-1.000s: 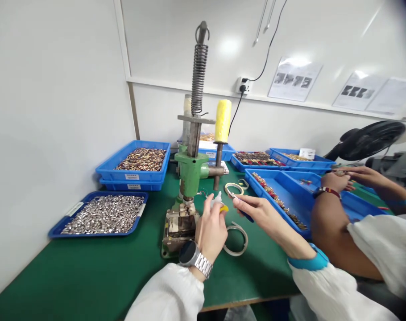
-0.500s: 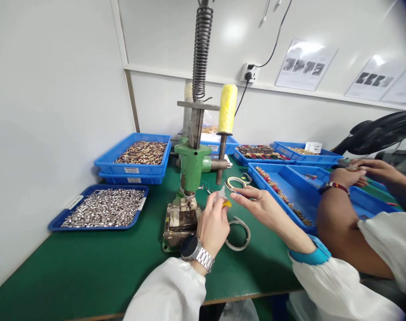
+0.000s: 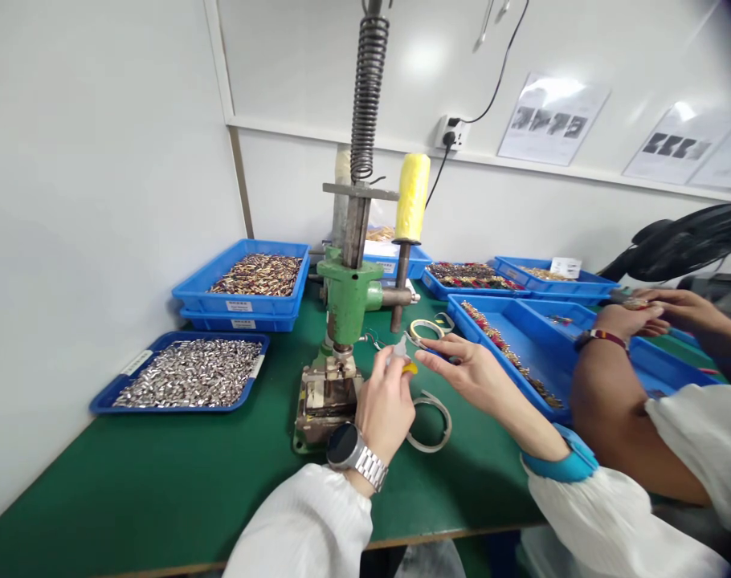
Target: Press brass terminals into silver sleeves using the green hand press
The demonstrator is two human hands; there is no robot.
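My left hand (image 3: 385, 405), with a watch on the wrist, is closed around a small bottle with a pale pointed nozzle (image 3: 400, 348). A yellow piece (image 3: 410, 368) sticks out beside its fingers. To the right, my right hand (image 3: 462, 365) has thumb and forefinger brought together near the nozzle; what they pinch is too small to make out. Just left of my left hand stands a green hand press (image 3: 349, 301) with a yellow-wrapped lever handle (image 3: 412, 197). A pale ring-shaped coil (image 3: 441, 437) lies below my hands, and a tape roll (image 3: 426, 324) lies behind them.
A blue tray of silver metal parts (image 3: 185, 373) lies at left, before stacked blue trays (image 3: 238, 305) of brownish parts. Divided blue trays (image 3: 492, 309) hold parts at right. A co-worker's hands (image 3: 636, 317) work beside me. A black fan (image 3: 672, 237) stands behind them.
The view has shifted slightly. Both hands keep nearly the same place and hold, with the right hand's fingers moved very little near the nozzle.
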